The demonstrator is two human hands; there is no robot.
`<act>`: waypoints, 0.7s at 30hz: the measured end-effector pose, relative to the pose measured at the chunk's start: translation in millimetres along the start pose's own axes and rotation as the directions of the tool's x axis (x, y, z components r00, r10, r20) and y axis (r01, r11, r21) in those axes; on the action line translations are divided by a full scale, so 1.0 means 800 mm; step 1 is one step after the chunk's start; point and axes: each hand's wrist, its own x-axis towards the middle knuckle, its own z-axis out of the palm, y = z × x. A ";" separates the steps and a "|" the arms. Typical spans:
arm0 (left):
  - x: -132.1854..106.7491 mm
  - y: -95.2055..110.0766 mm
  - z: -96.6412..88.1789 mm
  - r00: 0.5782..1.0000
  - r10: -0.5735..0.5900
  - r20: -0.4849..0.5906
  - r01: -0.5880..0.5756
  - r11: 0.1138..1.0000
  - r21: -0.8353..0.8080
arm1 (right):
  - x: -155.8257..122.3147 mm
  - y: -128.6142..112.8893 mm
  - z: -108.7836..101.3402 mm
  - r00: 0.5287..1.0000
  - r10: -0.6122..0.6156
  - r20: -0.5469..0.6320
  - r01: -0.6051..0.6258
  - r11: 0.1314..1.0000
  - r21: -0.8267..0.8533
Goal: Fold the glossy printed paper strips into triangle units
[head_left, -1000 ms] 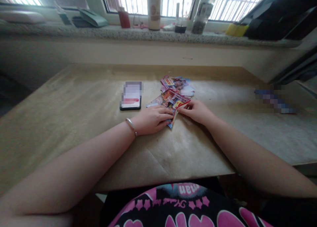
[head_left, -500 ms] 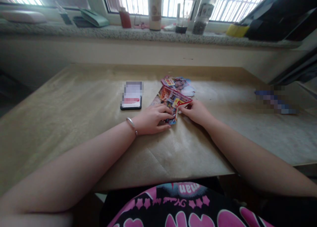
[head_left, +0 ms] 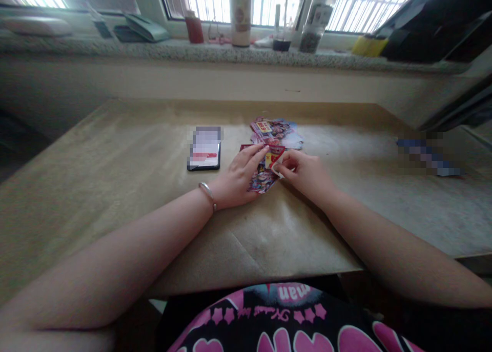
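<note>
A colourful printed paper sheet lies partly folded on the brown paper-covered table. My left hand rests on its left part, fingers stretched flat toward its top edge. My right hand pinches the folded right edge of the sheet between thumb and fingers. Behind the sheet sits a small pile of similar printed sheets.
A phone lies just left of my left hand. A blurred blue object rests at the table's right side. The stone windowsill behind holds a red cup, a tall bottle, jars and a yellow item.
The sheet's right edge has been turned further over toward the left. My left fingers slid up along it and spread out. My right hand moved slightly up and left.
</note>
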 end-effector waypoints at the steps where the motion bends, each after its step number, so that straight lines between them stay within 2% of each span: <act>1: 0.000 -0.001 0.000 1.000 -0.006 -0.008 0.006 1.000 0.011 | -0.001 -0.001 -0.001 0.999 -0.034 -0.003 0.034 0.999 0.014; 5: 0.002 -0.002 -0.004 0.998 -0.053 -0.043 0.055 0.997 0.047 | -0.003 -0.002 0.001 0.988 -0.152 -0.026 0.154 0.978 0.143; 9: 0.005 0.002 -0.009 0.989 -0.093 -0.117 0.098 0.994 0.042 | 0.000 0.004 0.007 0.984 -0.135 -0.115 0.166 0.925 0.343; 16: 0.009 0.007 -0.011 0.966 -0.159 -0.202 0.171 0.984 0.043 | -0.003 0.000 0.009 0.976 -0.137 -0.169 0.197 0.889 0.413; 21: 0.011 0.004 -0.011 0.947 -0.140 -0.290 0.156 0.987 0.032 | -0.006 -0.006 0.005 0.960 -0.226 -0.163 0.275 0.859 0.432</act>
